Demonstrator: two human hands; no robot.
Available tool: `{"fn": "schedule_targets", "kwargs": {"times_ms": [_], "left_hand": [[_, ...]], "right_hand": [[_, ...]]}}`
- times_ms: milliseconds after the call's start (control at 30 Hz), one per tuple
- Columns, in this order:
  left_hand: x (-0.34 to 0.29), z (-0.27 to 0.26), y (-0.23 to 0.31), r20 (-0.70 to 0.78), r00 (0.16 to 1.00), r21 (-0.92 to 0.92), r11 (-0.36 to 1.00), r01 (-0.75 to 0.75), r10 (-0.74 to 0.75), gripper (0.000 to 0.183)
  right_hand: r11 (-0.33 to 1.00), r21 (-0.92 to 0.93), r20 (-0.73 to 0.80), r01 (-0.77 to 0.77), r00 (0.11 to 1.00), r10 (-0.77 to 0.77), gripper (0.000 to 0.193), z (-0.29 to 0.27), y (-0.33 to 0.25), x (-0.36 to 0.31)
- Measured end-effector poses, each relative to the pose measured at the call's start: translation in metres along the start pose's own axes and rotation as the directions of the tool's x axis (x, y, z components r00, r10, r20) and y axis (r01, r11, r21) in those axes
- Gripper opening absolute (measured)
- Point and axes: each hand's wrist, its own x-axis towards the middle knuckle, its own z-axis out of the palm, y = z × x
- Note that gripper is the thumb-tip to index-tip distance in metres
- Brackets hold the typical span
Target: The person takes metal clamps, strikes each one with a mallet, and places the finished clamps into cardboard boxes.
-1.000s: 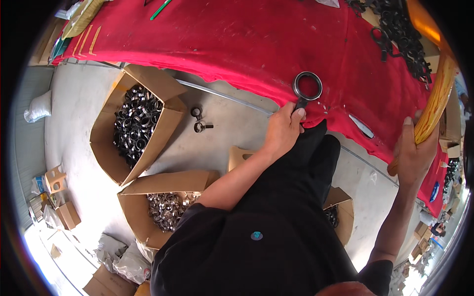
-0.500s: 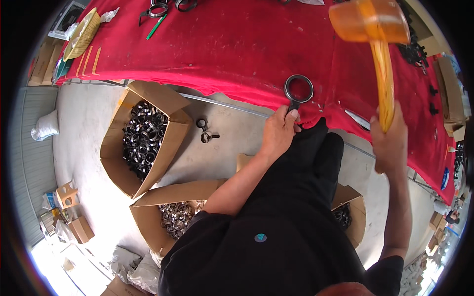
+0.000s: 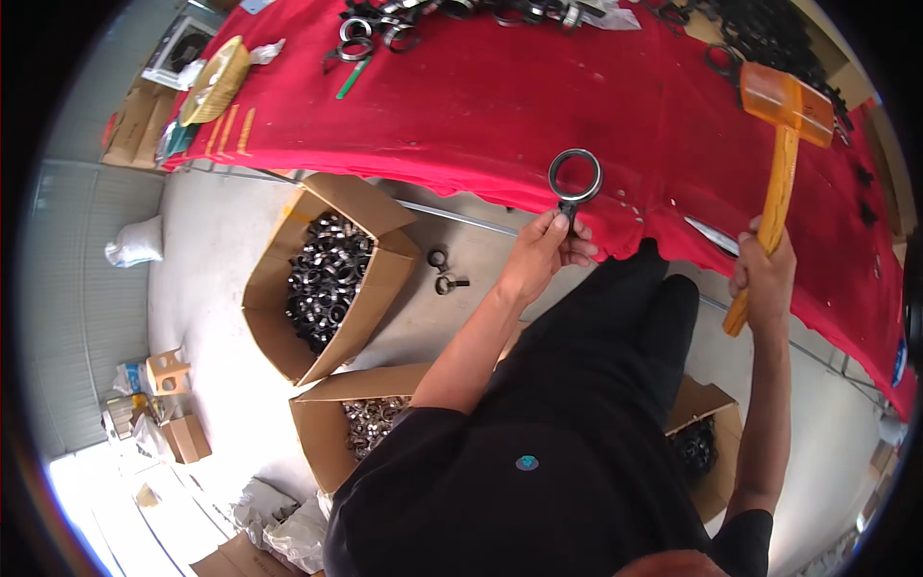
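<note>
My left hand point(image 3: 548, 248) pinches the short black stem of a ring-shaped part point(image 3: 597, 180), a dark ring with a bright metal inner band. The ring stands out past my fingers over the near edge of the red cloth. My right hand point(image 3: 766, 274) grips the wooden handle of a mallet point(image 3: 785, 104) with a translucent orange head. The mallet head is raised to the right of the ring, apart from it. Beside my right hand, a pale, narrow pointed object point(image 3: 710, 234) lies at the cloth's edge.
A red-covered table point(image 3: 461, 106) spans the front, with several black ring parts point(image 3: 399, 37) and a green stick point(image 3: 353, 79) on it. A yellow basket point(image 3: 217, 81) sits far left. Below stand cardboard boxes point(image 3: 267, 322) of ring parts; two loose rings point(image 3: 443, 285) lie on the floor.
The mallet has moved right and slightly down with my right hand. My left hand still holds the ring part, now tilted slightly differently. The whole view has shifted, showing more of the table's far side.
</note>
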Motion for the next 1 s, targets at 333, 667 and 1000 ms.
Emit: {"fn": "schedule_targets", "kwargs": {"times_ms": [333,667,1000], "left_hand": [[-0.17,-0.191,0.147,-0.416,0.74,0.857,-0.045,0.513,0.528,0.033],[-0.029,-0.209,0.28,-0.046,0.646,0.867,-0.29,0.404,0.762,0.039],[0.208,-0.193,0.315,-0.178,0.672,0.963,-0.015,0.27,0.719,0.059]], "right_hand": [[0.99,-0.138,-0.041,0.018,0.999,-0.024,0.019,-0.036,0.081,0.07],[0.996,-0.048,-0.022,-0.078,0.997,0.077,0.019,-0.041,0.094,0.081],[0.988,-0.106,-0.054,-0.11,0.993,0.105,0.018,-0.033,0.082,0.084]]}}
